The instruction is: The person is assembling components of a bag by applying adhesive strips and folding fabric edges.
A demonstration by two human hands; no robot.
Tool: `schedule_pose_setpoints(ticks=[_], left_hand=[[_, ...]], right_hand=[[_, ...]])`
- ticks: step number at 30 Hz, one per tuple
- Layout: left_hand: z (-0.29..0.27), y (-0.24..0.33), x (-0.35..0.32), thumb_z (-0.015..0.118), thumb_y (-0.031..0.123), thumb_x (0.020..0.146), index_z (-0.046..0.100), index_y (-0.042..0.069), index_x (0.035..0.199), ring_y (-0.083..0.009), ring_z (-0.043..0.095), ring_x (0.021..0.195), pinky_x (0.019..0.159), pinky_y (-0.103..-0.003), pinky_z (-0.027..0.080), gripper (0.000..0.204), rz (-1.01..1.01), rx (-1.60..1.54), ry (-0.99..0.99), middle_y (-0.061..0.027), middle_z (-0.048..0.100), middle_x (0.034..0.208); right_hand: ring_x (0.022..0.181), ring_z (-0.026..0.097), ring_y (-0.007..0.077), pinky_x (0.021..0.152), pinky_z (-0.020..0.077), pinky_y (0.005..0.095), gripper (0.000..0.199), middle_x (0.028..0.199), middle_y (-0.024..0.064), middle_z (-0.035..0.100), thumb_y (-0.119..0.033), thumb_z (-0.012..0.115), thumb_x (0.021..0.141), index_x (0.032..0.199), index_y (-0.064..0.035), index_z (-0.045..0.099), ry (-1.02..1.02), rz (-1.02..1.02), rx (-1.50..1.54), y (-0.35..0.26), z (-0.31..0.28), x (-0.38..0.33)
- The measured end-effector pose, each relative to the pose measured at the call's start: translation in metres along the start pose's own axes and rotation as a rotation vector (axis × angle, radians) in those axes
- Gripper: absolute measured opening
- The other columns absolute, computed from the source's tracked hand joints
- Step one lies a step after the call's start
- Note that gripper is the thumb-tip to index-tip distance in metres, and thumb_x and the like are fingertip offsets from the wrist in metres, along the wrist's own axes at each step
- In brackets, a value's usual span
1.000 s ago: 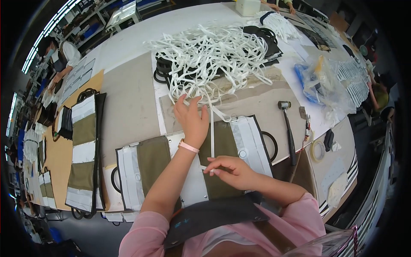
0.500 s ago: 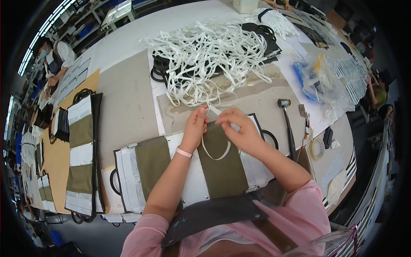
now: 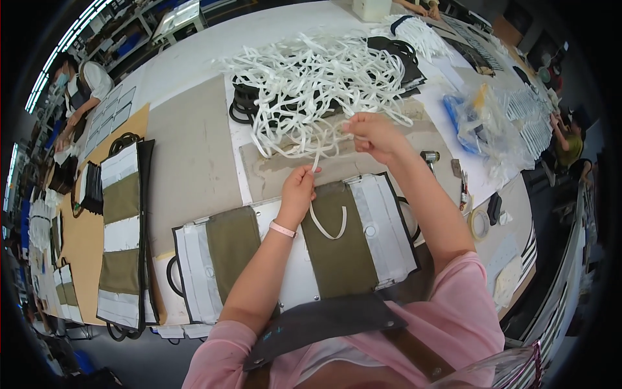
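A flat pale strip of tape [image 3: 334,238] is pinched in my left hand [image 3: 297,196]; its lower end hangs in a loop over the bag, and its upper part runs toward the tangle. My right hand [image 3: 378,137] is closed in a pinch at the near right edge of a large heap of white strips [image 3: 324,74], with a strip at its fingertips. Below both hands lies a flat bag [image 3: 337,259] with olive and white panels and black handles. Black bag pieces [image 3: 245,97] show partly from under the heap.
Left lies a stack of olive-and-white bags [image 3: 122,201]. On the right are a hammer [image 3: 430,157], partly behind my right arm, a tape roll [image 3: 479,224], and a clear plastic bag [image 3: 495,126]. A person [image 3: 81,97] works at the far left; others are at the far right and back.
My right hand has moved up and right, away from my left hand, to the heap's edge. My left hand has stayed nearly in place, the strip still in it.
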State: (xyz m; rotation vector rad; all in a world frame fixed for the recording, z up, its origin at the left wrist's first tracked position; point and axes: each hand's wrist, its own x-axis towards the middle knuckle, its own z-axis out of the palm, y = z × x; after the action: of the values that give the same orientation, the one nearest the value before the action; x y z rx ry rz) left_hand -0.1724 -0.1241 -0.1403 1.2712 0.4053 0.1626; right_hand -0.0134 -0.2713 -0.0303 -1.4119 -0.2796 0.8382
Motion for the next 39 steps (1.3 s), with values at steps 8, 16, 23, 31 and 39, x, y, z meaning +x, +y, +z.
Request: schedule_pose_setpoints(ticks=[8, 16, 23, 31, 39], left_hand=[[0.001, -0.004, 0.002, 0.047, 0.015, 0.102, 0.065, 0.005, 0.106, -0.0072, 0.047, 0.053, 0.051, -0.025, 0.042, 0.022, 0.057, 0.239, 0.02, 0.0007, 0.051, 0.069], [-0.011, 0.003, -0.004, 0.05, 0.015, 0.101, 0.066, 0.003, 0.112, -0.0075, 0.052, 0.06, 0.058, -0.022, 0.047, 0.022, 0.073, 0.197, -0.168, 0.0, 0.055, 0.075], [0.002, 0.049, -0.025, 0.057, 0.014, 0.098, 0.068, 0.005, 0.117, -0.0134, 0.063, 0.079, 0.073, -0.026, 0.051, 0.024, 0.128, 0.397, -0.363, -0.0089, 0.069, 0.09], [-0.016, 0.133, 0.01, 0.059, 0.009, 0.089, 0.073, 0.008, 0.104, -0.031, 0.066, 0.096, 0.085, -0.037, 0.052, 0.021, 0.634, 0.879, 0.021, -0.0123, 0.071, 0.103], [-0.028, 0.099, 0.047, 0.059, 0.003, 0.084, 0.069, 0.012, 0.097, -0.0272, 0.057, 0.113, 0.102, -0.051, 0.04, 0.018, 0.597, 1.512, -0.106, -0.0094, 0.067, 0.111]], right_hand=[[0.071, 0.054, 0.0114, 0.063, 0.0453, 0.028, 0.02, 0.065, -0.0024, 0.049, -0.013, 0.064, 0.093, 0.077, -0.0104, 0.053, 0.089, -0.233, -0.053, -0.096, 0.052, 0.081], [0.09, 0.063, 0.0172, 0.078, 0.0515, 0.0335, 0.021, 0.099, 0.0123, 0.068, -0.016, 0.06, 0.094, 0.103, 0.001, 0.068, 0.114, -0.484, -0.583, -0.086, 0.096, 0.07], [0.089, 0.062, 0.0311, 0.079, 0.0509, 0.0397, 0.023, 0.104, 0.0134, 0.064, 0.006, 0.056, 0.08, 0.097, -0.0017, 0.07, -0.148, -0.804, -1.013, 0.068, 0.023, -0.031], [0.081, 0.06, 0.0316, 0.071, 0.0494, 0.0423, 0.014, 0.092, 0.0118, 0.059, -0.018, 0.07, 0.086, 0.084, -0.0043, 0.068, 0.0, -0.773, -1.029, 0.069, 0.034, -0.055], [0.075, 0.059, 0.0322, 0.067, 0.0478, 0.0444, 0.024, 0.076, 0.0102, 0.058, -0.029, 0.065, 0.091, 0.081, -0.0078, 0.067, -0.151, -0.856, -1.252, 0.099, 0.018, -0.07]])
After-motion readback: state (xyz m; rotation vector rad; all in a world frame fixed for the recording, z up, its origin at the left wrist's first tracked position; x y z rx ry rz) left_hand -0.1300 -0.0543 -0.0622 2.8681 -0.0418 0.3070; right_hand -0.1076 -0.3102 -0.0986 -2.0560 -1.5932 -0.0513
